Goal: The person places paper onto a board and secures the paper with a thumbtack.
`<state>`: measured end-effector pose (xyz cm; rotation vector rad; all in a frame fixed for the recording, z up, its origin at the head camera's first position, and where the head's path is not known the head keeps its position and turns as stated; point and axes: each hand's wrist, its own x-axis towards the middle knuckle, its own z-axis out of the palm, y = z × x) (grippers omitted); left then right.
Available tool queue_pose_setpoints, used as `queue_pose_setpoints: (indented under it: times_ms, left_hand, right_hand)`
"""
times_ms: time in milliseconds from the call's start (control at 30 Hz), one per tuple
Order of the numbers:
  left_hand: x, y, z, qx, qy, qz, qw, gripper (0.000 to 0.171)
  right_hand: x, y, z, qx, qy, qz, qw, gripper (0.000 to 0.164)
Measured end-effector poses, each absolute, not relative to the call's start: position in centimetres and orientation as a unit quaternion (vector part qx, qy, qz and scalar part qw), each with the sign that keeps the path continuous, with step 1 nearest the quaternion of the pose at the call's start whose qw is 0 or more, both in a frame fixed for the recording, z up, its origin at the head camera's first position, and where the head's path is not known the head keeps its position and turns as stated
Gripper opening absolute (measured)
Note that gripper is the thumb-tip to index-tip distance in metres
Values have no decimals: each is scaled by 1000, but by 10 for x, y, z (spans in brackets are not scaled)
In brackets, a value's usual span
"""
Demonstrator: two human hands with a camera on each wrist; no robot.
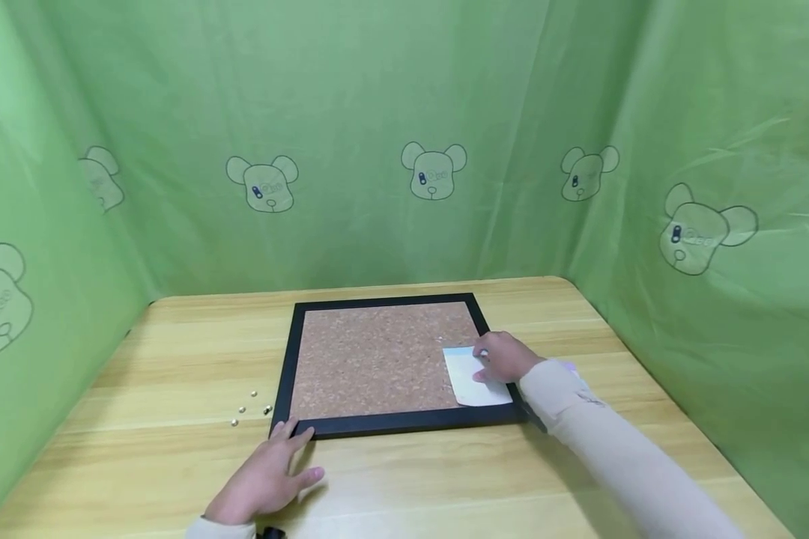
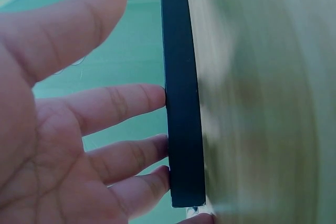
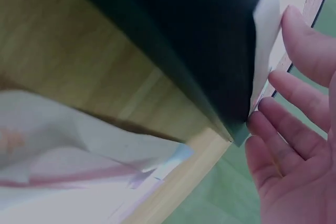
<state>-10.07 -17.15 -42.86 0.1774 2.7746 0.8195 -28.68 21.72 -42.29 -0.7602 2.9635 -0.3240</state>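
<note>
A black-framed corkboard (image 1: 377,361) lies on the wooden table. On its right side lies a small white sheet of paper (image 1: 465,383) with a pale blue top edge, which overlaps the board's right frame strip. My right hand (image 1: 508,358) rests over the sheet, thumb and fingers spread apart against it; in the right wrist view, the sheet's edge (image 3: 265,40) bows up beside the thumb. At the near left corner my left hand (image 1: 266,475) touches the black frame (image 2: 184,103) with extended fingertips, its thumb held away from it.
Several small round pins (image 1: 234,423) lie on the table left of the board. More paper (image 3: 68,156), white with pink and purple, lies right of the board, mostly behind my right forearm in the head view. Green curtains (image 1: 350,224) with bear-head drawings surround the table.
</note>
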Motion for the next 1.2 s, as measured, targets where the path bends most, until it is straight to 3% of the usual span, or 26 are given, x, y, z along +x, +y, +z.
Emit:
queue_pose_setpoints:
  times_ms: [167,567,867,1200]
  left_hand:
    - [-102,-171,-430,61,949,283,122,69]
    - [-100,-170,-431,57,951,279,117,71]
    - [-100,-171,-432,58,952,276,114,70]
    - [-99,-171,-429,61,952,277,117,69]
  right_hand:
    - [-283,216,-425,-259,958,-109,57,39]
    - [-266,223,-423,-318,935,-98,125,74]
    - [-259,218,-425,-267,958,-48,93,68]
    - [-245,215,-425,-224,967,-63,107,66]
